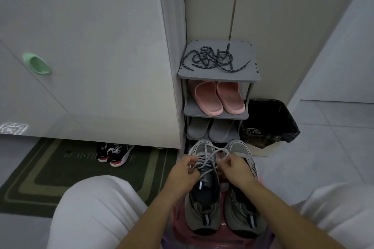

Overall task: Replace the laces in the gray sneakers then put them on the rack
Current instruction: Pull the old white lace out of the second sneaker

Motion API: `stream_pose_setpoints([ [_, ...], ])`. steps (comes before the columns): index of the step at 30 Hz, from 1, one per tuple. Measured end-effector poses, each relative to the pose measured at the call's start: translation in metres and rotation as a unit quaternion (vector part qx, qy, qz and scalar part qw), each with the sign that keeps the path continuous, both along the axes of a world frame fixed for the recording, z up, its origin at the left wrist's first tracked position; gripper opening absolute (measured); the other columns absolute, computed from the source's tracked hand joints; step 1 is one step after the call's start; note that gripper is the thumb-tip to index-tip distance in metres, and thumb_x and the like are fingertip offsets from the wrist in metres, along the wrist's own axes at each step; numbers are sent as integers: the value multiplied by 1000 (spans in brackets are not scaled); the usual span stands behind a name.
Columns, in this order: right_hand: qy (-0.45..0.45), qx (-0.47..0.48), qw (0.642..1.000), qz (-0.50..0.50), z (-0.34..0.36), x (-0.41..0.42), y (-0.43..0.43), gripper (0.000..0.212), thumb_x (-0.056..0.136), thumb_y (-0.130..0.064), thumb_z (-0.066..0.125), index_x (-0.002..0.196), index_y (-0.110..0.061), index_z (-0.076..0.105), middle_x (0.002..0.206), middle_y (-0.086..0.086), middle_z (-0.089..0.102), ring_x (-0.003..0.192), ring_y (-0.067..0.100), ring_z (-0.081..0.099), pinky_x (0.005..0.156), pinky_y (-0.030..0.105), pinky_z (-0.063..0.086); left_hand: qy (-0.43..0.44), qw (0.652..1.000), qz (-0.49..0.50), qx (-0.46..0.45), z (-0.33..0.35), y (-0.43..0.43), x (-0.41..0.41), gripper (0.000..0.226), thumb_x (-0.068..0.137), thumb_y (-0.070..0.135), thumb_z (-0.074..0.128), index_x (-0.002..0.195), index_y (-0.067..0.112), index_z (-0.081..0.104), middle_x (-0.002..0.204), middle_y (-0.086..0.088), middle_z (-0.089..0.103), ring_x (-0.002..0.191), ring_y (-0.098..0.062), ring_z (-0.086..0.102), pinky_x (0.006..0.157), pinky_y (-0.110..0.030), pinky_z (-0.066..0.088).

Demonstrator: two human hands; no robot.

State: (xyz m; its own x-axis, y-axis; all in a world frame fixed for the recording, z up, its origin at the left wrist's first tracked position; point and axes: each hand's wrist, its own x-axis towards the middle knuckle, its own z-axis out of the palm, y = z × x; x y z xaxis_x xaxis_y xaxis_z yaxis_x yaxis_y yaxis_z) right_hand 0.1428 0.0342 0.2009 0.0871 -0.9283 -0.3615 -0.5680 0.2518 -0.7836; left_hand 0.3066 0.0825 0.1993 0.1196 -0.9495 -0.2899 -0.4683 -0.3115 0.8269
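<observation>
Gray sneakers (pixel 204 208) sit on pink stool (pixel 180 226) just before rack (pixel 218 76) for reach, left hand (pixel 185 170) and right hand (pixel 235 168) each pinching light lace (pixel 212 151), probably snugging it; dark laces (pixel 212 58) parked on rack top

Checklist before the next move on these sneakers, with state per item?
1. Grip: left hand and right hand each pinch the light lace: ok.
2. Left sneaker laced, crossings visible: ok.
3. Right sneaker laced, partly hidden by the hand: cannot tell.
4. Free shelf on rack: dark laces on top, pink slippers and gray slippers below: not ok.
5. Both sneakers upright on pink stool: ok.
</observation>
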Motion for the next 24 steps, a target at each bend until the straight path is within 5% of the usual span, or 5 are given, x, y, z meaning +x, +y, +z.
stream_pose_setpoints([
  [3,99,-25,992,68,3,-1,3,33,91,-25,57,63,-14,45,65,1,51,65,17,49,60,26,35,0,1000,0,-3,0,0,0,36,88,12,56,123,20,54,117,7,58,88,-3,59,79,-19,50],
  [9,-100,-7,989,-111,4,2,3,21,101,-16,32,85,-5,42,67,9,63,46,8,63,50,23,55,11,1000,5,2,-3,0,2,35,89,10,55,122,19,54,115,5,58,87,-3,58,77,-16,48],
  [16,109,-54,990,75,1,-2,3,27,92,-23,57,67,-14,50,67,0,56,62,13,51,59,25,40,17,1000,12,1,-3,-1,1,33,88,10,56,120,18,56,114,4,59,88,-4,58,77,-15,50],
  [21,-94,-10,990,-102,6,1,6,23,101,-12,33,79,-10,40,70,11,65,62,21,66,60,31,56,26,999,19,0,-6,0,2,28,89,10,55,115,20,56,108,7,59,83,1,57,64,-5,46],
  [24,11,-51,999,3,6,-1,7,25,95,-21,50,71,-17,44,69,3,61,66,16,61,64,28,50,28,999,23,2,-7,1,1,27,89,11,55,114,21,57,108,4,62,83,-2,59,70,-10,48],
])
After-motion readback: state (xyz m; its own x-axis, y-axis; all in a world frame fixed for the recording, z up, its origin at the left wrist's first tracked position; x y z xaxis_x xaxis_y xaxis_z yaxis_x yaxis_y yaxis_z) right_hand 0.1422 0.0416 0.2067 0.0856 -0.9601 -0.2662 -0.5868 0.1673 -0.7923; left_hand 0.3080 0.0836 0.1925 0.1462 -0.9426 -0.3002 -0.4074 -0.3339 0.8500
